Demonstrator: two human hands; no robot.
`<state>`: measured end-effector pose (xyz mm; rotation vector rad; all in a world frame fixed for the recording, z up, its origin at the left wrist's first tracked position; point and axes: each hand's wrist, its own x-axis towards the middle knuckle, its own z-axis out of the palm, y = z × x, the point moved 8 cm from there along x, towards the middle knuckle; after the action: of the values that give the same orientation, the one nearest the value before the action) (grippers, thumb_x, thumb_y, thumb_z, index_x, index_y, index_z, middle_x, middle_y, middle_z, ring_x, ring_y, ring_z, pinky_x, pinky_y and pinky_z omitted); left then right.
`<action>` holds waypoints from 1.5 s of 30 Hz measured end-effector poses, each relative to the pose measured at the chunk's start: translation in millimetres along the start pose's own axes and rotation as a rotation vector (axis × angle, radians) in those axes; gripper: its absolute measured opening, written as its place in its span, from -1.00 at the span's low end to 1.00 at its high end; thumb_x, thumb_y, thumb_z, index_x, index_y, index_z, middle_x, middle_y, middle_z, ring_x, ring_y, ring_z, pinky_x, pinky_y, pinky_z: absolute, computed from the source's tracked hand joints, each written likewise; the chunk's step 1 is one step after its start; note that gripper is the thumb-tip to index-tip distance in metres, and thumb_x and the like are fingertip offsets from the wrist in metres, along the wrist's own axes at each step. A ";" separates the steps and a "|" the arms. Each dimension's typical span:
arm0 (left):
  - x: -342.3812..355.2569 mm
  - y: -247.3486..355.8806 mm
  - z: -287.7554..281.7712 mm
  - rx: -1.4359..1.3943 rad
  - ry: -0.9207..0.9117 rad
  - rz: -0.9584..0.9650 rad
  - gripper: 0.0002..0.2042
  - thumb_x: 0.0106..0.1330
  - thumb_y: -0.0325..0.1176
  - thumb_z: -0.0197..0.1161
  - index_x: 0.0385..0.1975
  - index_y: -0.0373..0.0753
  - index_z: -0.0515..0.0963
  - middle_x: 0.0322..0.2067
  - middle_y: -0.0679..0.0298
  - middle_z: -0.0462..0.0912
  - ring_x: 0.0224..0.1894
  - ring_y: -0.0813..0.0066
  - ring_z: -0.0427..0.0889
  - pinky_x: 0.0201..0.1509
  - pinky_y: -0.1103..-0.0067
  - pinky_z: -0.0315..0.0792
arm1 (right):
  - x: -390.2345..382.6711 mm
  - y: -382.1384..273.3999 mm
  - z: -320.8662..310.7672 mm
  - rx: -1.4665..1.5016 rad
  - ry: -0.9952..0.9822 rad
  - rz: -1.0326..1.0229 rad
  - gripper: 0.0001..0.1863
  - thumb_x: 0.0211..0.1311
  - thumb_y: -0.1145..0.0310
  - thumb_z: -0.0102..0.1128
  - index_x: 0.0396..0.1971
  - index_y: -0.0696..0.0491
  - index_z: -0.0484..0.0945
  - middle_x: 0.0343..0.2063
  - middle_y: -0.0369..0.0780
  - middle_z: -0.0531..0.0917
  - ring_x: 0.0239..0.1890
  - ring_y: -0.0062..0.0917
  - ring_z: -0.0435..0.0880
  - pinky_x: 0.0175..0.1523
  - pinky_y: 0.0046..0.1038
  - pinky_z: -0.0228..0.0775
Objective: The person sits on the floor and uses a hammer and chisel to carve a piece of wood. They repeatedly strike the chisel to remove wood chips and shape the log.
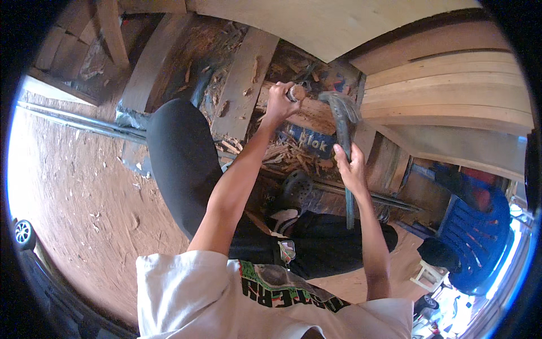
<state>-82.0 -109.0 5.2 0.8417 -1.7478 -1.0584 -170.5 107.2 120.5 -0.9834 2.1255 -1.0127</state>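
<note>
My left hand (pixel 280 101) is closed around a wooden tool handle (pixel 296 93), like a chisel's, with its round brown end upward; the blade is hidden. Below it lies a piece of reddish-brown wood (pixel 316 116). In my right hand (pixel 353 169) is a hammer (pixel 342 121), gripped partway along its handle. Its head is slightly blurred, just right of the left hand and apart from the tool handle. Wood chips (pixel 291 158) are heaped under my hands, beside a blue printed sack or sheet (pixel 310 140).
Stacked pale boards (pixel 440 96) rise at the right, and a broad panel (pixel 339 20) spans the far side. A thick plank (pixel 245 85) lies left of the work. Blue plastic chairs (pixel 474 237) stand at the right. Bare earth (pixel 96 198) spreads to the left, near a parked vehicle (pixel 25 234).
</note>
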 end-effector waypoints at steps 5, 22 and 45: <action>-2.1 -20.6 14.0 0.065 -0.198 -0.118 -0.59 -0.15 -0.15 0.36 -0.35 -0.33 0.59 -0.41 -0.01 0.58 -0.26 -0.02 0.54 -0.12 0.28 0.39 | 5.2 -35.0 -18.2 0.345 0.051 0.114 -0.78 0.33 0.20 0.13 -0.39 0.04 0.46 -0.62 -0.44 0.43 -0.63 -0.80 0.34 -0.58 -0.67 0.14; -17.1 -35.2 21.0 0.018 -0.213 -0.101 -0.65 -0.22 -0.33 0.34 -0.42 -0.40 0.51 -0.40 -0.14 0.51 -0.32 -0.06 0.50 -0.22 0.26 0.40 | -17.1 -58.9 -18.1 0.127 0.105 0.042 -0.67 0.37 0.14 0.04 -0.50 0.06 0.37 -0.68 -0.37 0.40 -0.69 -0.77 0.31 -0.62 -0.65 0.13; -17.7 -9.7 13.8 -0.015 -0.097 -0.022 -0.70 -0.26 -0.41 0.32 -0.44 -0.33 0.51 -0.51 -0.06 0.52 -0.36 -0.05 0.48 -0.24 0.22 0.38 | -27.0 -81.6 -49.0 0.605 0.533 -0.512 -0.65 0.40 0.06 -0.05 -0.47 0.01 0.33 -0.73 -0.37 0.30 -0.70 -0.70 0.28 -0.64 -0.67 0.13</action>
<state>-87.5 -93.4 -12.9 0.8138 -1.8130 -1.1424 -162.0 112.4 219.0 -1.0300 1.7505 -2.2166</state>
